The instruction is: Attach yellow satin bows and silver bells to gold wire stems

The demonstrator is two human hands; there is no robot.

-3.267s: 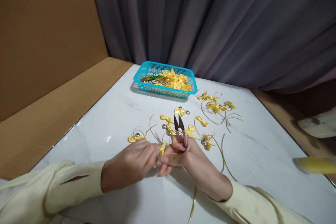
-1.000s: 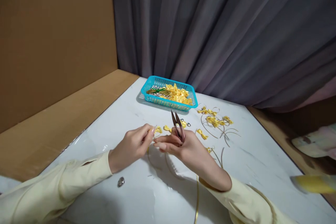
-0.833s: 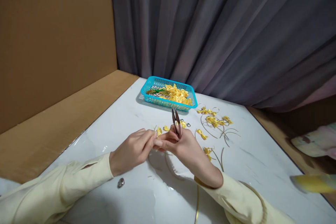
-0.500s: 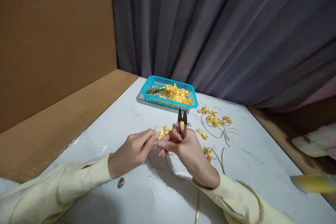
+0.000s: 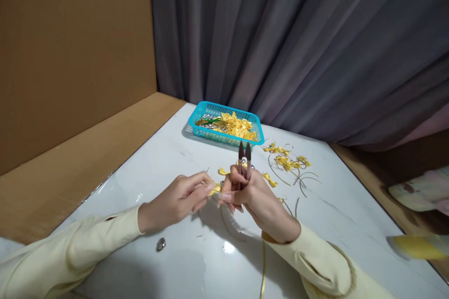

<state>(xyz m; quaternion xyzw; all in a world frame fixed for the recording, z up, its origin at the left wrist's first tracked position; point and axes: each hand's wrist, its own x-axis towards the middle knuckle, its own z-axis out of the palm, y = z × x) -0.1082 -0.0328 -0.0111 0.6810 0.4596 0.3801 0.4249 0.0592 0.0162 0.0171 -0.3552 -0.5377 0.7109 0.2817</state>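
Observation:
My left hand [image 5: 175, 201] pinches a small yellow ribbon bow [image 5: 215, 189] between thumb and fingers above the white table [image 5: 336, 224]. My right hand [image 5: 250, 194] meets it fingertip to fingertip and also grips thread snips [image 5: 244, 158], whose two blades point up and away. A thin gold cord [image 5: 263, 266] runs from under my right wrist toward the near edge. Both sleeves are pale yellow.
A turquoise basket [image 5: 226, 138] with yellow bows and silver bells stands at the back. Finished bows on gold cord loops [image 5: 287, 161] lie to its right. A silver bell [image 5: 160, 244] rests near my left forearm. Cardboard walls stand at the left, a grey curtain behind.
Both hands stayed together at the table's middle, working the bow; the snips tilted from leaning left to more upright. Earlier the view shifted, and a bell came to lie by my left forearm.

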